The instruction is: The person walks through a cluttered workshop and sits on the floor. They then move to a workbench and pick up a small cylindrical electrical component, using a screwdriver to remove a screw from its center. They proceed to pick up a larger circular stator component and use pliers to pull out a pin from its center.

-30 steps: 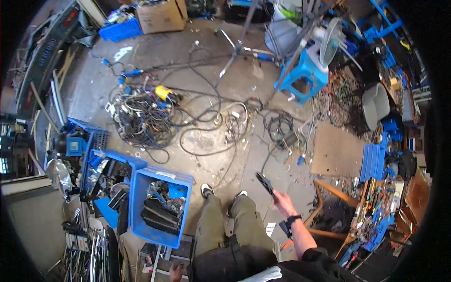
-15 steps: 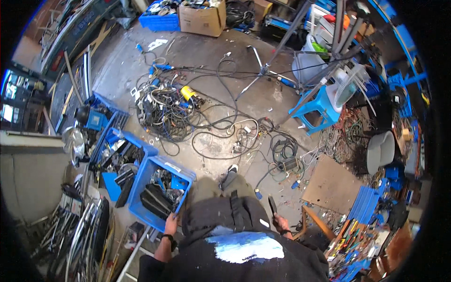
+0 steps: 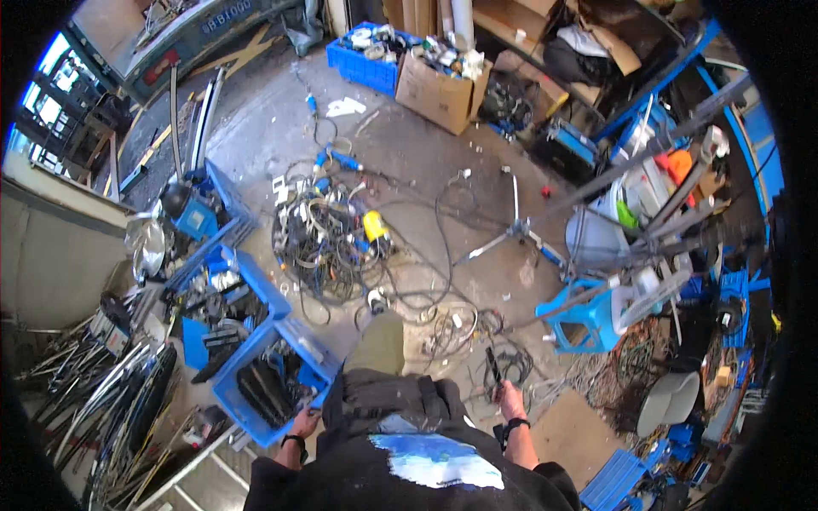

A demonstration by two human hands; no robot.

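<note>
My right hand [image 3: 511, 402] is closed around the lower end of a slim, dark, stick-like tool [image 3: 493, 366]. The tool points forward, away from me; its exact kind does not show. My left hand [image 3: 304, 422] hangs low on the left, its fingers curled. It overlaps the near right edge of a blue plastic bin [image 3: 319, 353], and I cannot tell whether it touches the rim. Whatever it may hold is hidden. Long dark pieces [image 3: 262, 393] and other scrap lie inside that bin.
Ahead lies a tangled cable heap [image 3: 315, 238] with a yellow cylinder [image 3: 375, 226]. Loose cables [image 3: 443, 281] cross the floor. A tripod stand [image 3: 518, 228] and blue stool [image 3: 579, 317] stand right. Metal strips [image 3: 102, 375] pile up left, near a ladder [image 3: 200, 477]. Boxes [image 3: 434, 94] stand at the back.
The view has shifted, with the surroundings lower and the back boxes farther right. One leg now reaches forward. My right hand and its tool have moved up in view; the left stays by the bin.
</note>
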